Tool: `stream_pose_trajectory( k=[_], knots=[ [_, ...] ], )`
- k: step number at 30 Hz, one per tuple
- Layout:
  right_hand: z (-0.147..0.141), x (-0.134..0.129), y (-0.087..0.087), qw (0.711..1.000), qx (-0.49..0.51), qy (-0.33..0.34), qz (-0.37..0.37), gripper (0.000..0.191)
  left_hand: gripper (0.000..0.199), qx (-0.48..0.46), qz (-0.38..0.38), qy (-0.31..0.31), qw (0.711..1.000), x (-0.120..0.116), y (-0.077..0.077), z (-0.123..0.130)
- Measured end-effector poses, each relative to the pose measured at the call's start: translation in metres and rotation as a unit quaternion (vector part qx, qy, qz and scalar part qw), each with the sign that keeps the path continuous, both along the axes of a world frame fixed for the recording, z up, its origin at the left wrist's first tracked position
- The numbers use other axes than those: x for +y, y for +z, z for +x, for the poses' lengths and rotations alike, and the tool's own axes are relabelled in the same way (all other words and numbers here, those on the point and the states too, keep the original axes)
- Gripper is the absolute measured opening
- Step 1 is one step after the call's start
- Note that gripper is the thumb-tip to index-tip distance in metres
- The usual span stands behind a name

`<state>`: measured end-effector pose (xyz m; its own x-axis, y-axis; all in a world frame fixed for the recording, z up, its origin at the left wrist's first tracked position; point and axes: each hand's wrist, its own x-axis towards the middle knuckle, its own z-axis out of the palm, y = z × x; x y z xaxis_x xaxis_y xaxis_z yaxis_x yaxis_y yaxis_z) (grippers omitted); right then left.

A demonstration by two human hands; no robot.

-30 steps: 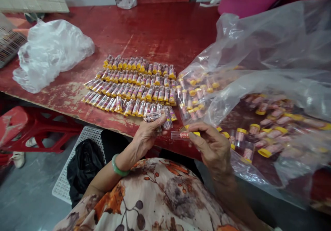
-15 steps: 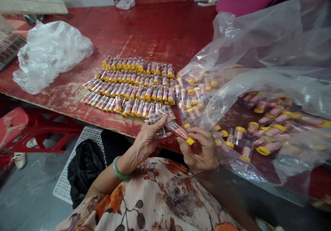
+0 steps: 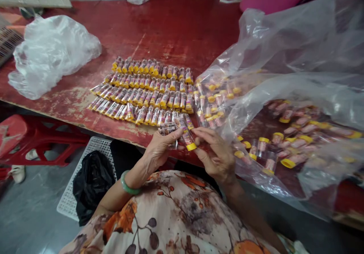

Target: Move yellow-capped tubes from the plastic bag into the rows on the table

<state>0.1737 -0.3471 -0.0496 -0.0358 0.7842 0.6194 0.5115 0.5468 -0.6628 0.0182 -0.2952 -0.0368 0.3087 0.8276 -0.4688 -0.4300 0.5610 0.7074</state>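
Tube (image 3: 187,137), clear-walled and printed, tilted above the near edge of red table (image 3: 176,26), yellow cap (image 3: 191,146) at the near end. Pinched by left hand (image 3: 159,147) along with a small bunch of printed sleeves (image 3: 167,128); grip closed on both, thumb laid across the top. Right hand (image 3: 217,153) at the cap end, thumb and fingers parted and curled; touching or only just beside the tube — cannot tell, too blurred there.

For clean handling: keep left pinch firm enough to hold the bunch, light enough not to crease it. Steady tube by its cap rather than by the thin wall. Move it straight along its own length, without twisting, for even, unwrinkled print. Watch for sleeves clinging together; spread them a little with the left thumb.

Mind the elbow room — rows of capped tubes (image 3: 149,96) just beyond left fingers, easily nudged askew. Loose capped tubes (image 3: 295,159) off to the right, in and around large clear bag (image 3: 273,85); keep right wrist free of its film.
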Motion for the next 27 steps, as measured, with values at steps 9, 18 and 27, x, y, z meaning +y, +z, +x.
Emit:
stream_pose_trajectory(
  k=[9, 18, 27],
  knots=[
    [-0.014, -0.004, -0.001, 0.986, 0.008, -0.110, 0.122, 0.034, 0.034, -0.035, 0.022, -0.049, 0.998, -0.013, 0.003, 0.005],
    [-0.013, -0.006, 0.002, 0.984, 0.001, -0.120, 0.131, 0.034, 0.032, -0.031, 0.020, -0.054, 0.998, -0.015, 0.006, 0.006],
    [-0.014, -0.004, -0.006, 0.980, -0.026, -0.151, 0.128, 0.029, 0.032, 0.007, -0.001, -0.041, 0.999, -0.014, 0.008, 0.009]
  ],
)
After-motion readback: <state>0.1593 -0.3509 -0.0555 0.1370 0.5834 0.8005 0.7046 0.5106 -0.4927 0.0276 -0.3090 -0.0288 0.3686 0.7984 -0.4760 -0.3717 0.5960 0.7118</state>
